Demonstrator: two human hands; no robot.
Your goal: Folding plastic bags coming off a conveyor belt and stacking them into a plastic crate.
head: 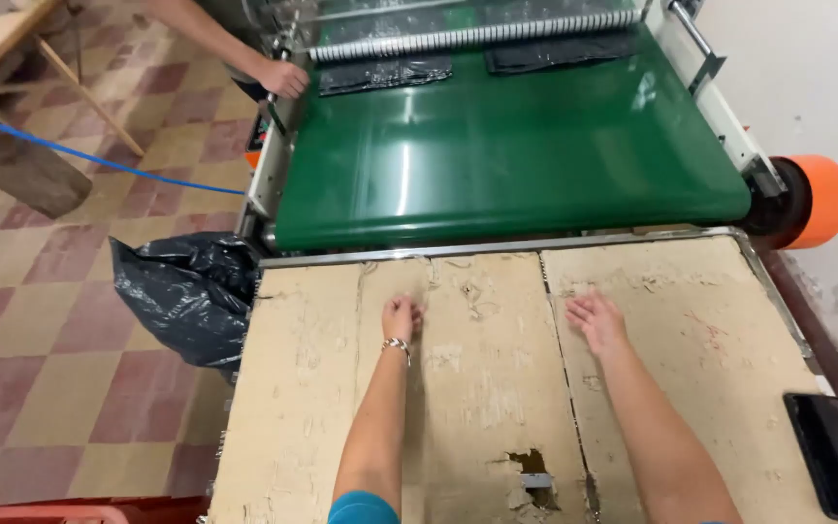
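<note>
Your left hand [402,315] rests on the cardboard [477,378] that covers the desk, fingers curled into a loose fist and grasping nothing. Your right hand [596,320] lies flat beside it, palm down, fingers spread and released, also empty. Both sit near the far edge of the cardboard, just short of the metal rim where the green belt [506,146] ends.

The nearest things to pick up are the two black bags [385,73] lying flat at the far end of the belt, straight ahead of you and well apart from both hands. Their long axes run across the belt, side to side. The left bag lines up more with your left hand; the right bag [555,53] with your right. They look thin, dark, slightly glossy and wrinkled, just below a ribbed roller [477,37].

Another person's hand [283,78] grips the machine's left edge by the left bag. A crumpled black sack [186,296] hangs off the desk's left side, nearer your left hand. A dark phone [831,451] lies at the desk's right edge.
</note>
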